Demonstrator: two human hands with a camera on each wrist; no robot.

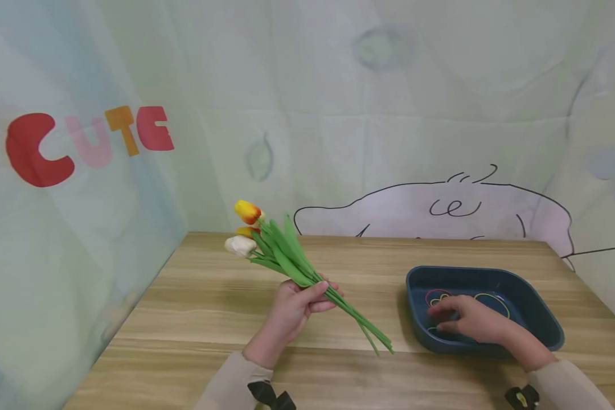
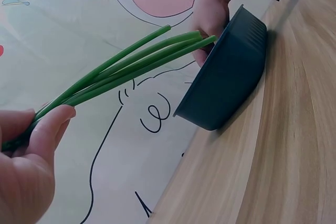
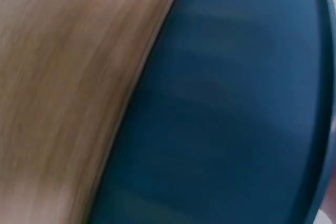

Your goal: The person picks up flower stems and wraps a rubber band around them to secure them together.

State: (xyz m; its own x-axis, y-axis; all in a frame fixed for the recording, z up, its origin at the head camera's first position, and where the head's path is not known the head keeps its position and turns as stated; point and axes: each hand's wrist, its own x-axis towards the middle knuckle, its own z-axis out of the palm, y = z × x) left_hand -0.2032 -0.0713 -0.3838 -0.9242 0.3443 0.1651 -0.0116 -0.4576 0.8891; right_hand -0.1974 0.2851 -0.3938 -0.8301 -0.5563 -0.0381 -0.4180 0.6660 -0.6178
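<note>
A bunch of artificial tulips [image 1: 289, 256], with yellow-orange and white heads and green leaves, slants above the table. My left hand [image 1: 299, 304] grips its stems, thumb across the front; the heads point up-left. In the left wrist view the cut ends of the stems [image 2: 142, 59] stick out past my left hand [image 2: 31, 166]. My right hand [image 1: 474, 322] reaches into a dark blue basin [image 1: 540, 319], its fingers slightly bent and apart, with nothing clearly held. Thin coloured loops like rubber bands, one yellow [image 1: 492, 295], lie in there. The right wrist view shows only the basin's blurred wall [image 3: 210, 103].
The basin sits at the right side of a wood-grain table [image 1: 184, 319]. Behind and to the left hangs a pale printed curtain [image 1: 307, 114] with cartoon drawings and coloured letters. Each sleeve's cuff carries a black strap piece [image 1: 271, 396].
</note>
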